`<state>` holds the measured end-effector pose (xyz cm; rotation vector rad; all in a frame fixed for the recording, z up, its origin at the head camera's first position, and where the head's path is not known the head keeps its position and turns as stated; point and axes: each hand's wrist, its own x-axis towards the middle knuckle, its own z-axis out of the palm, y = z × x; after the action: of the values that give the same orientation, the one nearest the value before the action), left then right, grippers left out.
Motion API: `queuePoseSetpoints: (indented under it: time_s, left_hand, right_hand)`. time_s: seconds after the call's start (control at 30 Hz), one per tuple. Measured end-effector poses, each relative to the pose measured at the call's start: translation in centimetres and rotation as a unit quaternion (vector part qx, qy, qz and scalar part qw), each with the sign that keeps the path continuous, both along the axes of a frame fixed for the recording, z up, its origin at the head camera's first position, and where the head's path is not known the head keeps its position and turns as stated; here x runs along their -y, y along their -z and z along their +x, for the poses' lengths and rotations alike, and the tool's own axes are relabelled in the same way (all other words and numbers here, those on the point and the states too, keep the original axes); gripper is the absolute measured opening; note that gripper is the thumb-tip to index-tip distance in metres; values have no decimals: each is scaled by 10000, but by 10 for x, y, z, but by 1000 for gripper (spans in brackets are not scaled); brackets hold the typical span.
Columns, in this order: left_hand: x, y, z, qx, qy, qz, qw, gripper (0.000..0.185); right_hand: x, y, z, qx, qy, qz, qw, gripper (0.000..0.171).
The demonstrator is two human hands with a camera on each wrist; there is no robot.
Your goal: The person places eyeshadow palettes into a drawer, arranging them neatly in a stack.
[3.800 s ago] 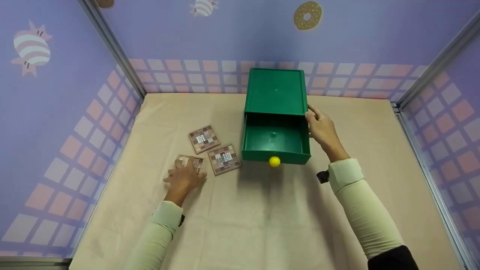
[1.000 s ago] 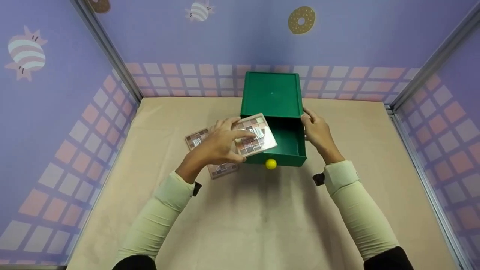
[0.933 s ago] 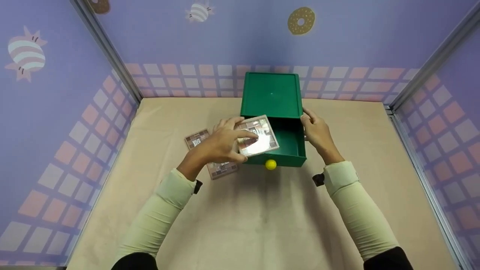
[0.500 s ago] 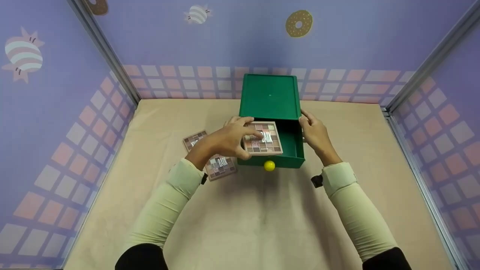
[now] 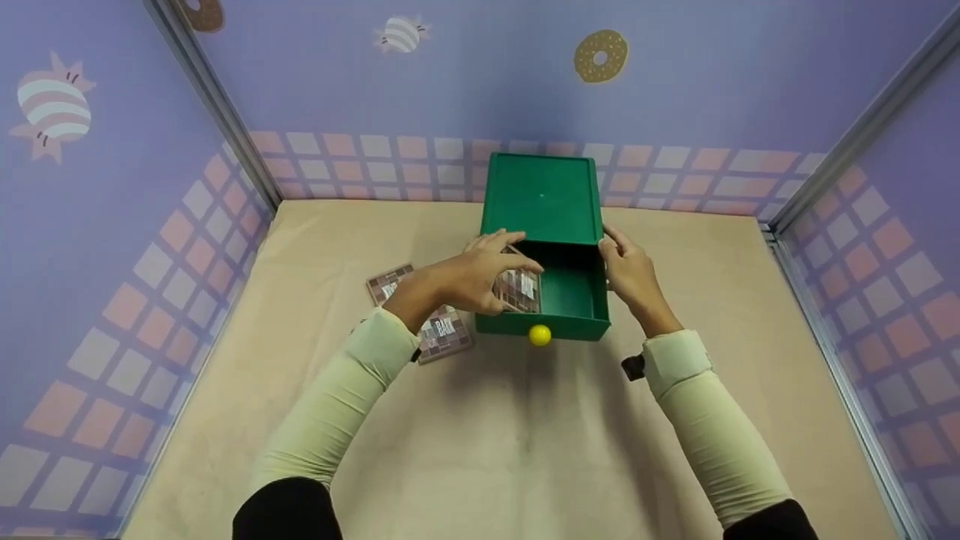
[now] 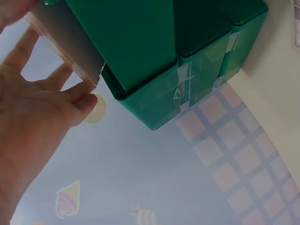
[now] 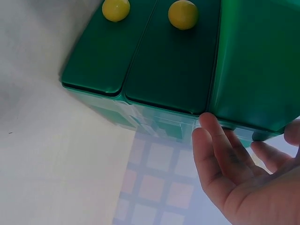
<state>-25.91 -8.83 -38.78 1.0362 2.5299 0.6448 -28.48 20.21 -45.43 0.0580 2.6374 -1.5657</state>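
While I watch the feed: left hand lowers an eyeshadow palette into the open top drawer of the green drawer unit
left hand state: fingers curled round the palette, thumb and fingertips on its edges; palette tilted, partly inside the drawer, against its left wall
right hand state: right hand with fingers straight, laid flat against the unit's right side, bracing it; holds nothing
palette position: over the drawer's left half, not flat yet, I judge
risk 1: tilted palette could catch on the drawer's left rim and hang up, since it goes in at an angle
risk 2: letting go too soon may drop it on edge, not flat
risk 3: a push on the drawer front could slide the unit if the brace slips
desk: two more palettes lie left of the unit, apart from the hands
head view only: drawer interior, spare palettes, yellow knob
right wrist view only: two lower closed drawers, each with its knob
left wrist view only: palette's pale underside, tape on the unit's back corner
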Motion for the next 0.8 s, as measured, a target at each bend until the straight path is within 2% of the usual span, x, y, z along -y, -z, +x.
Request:
queuePoseSetpoints:
  time_s: [0.13, 0.27, 0.4, 0.6, 0.8]
  left_hand:
    - [6, 1, 2, -68, -126, 222, 9997, 73]
    - [17, 3, 5, -164, -393, 548, 9976, 79]
    - [32, 9, 6, -309, -723, 773, 9939, 83]
    - [59, 29, 9, -251, -1302, 873, 9873, 89]
    - [78, 60, 17, -36, -1771, 364, 9835, 95]
  right_hand:
    - [1, -1, 1, 5, 8, -41, 10000, 55]
    - [1, 0, 2, 45, 10, -105, 9999, 55]
    - [1, 1, 2, 75, 0, -131, 9999, 55]
    - [1, 1, 2, 108, -12, -159, 9998, 56]
    - [1, 1, 1, 53, -5, -69, 10000, 57]
